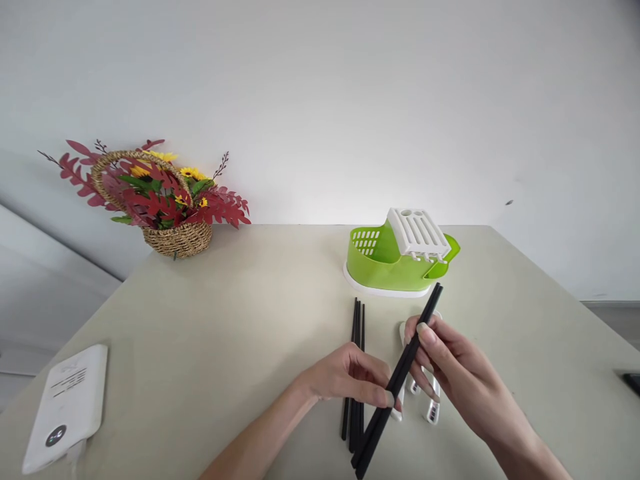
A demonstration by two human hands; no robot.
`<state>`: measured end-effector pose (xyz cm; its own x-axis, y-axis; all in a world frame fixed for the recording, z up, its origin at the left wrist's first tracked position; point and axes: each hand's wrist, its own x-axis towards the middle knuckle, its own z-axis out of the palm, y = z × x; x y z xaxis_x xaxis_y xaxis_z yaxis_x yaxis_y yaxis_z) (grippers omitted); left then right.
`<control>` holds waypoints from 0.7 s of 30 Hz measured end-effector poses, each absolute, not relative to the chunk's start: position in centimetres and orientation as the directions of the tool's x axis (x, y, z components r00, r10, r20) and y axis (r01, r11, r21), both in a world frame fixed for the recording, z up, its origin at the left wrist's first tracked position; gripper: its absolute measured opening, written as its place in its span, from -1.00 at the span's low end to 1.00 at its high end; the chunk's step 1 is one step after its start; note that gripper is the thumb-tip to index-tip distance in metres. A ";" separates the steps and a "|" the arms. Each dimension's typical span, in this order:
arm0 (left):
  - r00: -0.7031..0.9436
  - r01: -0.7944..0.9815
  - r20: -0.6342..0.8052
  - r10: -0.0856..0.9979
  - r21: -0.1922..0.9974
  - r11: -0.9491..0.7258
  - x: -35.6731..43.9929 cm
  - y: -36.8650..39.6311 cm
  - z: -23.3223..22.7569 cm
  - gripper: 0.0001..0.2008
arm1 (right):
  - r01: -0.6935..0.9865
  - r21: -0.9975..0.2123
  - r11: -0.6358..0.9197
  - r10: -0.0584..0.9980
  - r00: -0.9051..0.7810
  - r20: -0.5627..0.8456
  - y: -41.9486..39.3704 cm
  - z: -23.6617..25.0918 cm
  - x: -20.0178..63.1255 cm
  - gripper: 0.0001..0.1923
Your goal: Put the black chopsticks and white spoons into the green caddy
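Note:
A pair of black chopsticks point(397, 383) slants between my two hands, held above the table. My right hand point(457, 367) pinches it near the upper end with thumb and fingers. Lower down, my left hand point(350, 380) closes thumb and fingers on the same pair. Several more black chopsticks point(357, 323) lie on the table, partly hidden beneath my left hand. White utensils point(433, 407) with labelled handles lie under my right hand; their other ends are mostly covered. Beyond the hands stands a green holder point(385, 271) with a white slotted rack point(419, 233) on top.
A wicker basket point(180, 239) of red leaves and yellow flowers stands at the back left by the wall. At the left front lies a white device point(70, 403) with a cable. A dark object point(634, 381) shows at the right edge of the table point(225, 320).

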<state>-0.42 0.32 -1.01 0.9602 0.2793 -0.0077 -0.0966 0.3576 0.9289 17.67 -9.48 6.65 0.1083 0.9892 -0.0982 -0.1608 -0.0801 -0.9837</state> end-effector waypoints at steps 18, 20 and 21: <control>0.937 -0.124 -0.041 0.346 0.888 0.443 -0.5 0.4 -0.7 -0.41 | 0.090 -0.994 0.065 0.993 0.089 0.073 -9.6 7.2 19.5 -0.66; 0.918 -0.185 -0.021 0.397 0.862 0.472 -0.4 0.6 -0.9 -0.36 | 0.151 -0.981 0.119 0.982 0.125 0.138 -9.1 8.2 20.3 -0.70; 0.897 -0.221 -0.013 0.443 0.853 0.473 -0.3 0.7 -1.0 -0.36 | 0.177 -0.972 0.155 0.972 0.149 0.182 -8.8 9.0 20.8 -0.71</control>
<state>-0.27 0.74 -1.04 0.8966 0.4427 -0.0132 -0.2211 0.4734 0.8526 20.77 -8.82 8.97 0.1489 0.9720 0.1818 0.1772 0.1546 -0.9720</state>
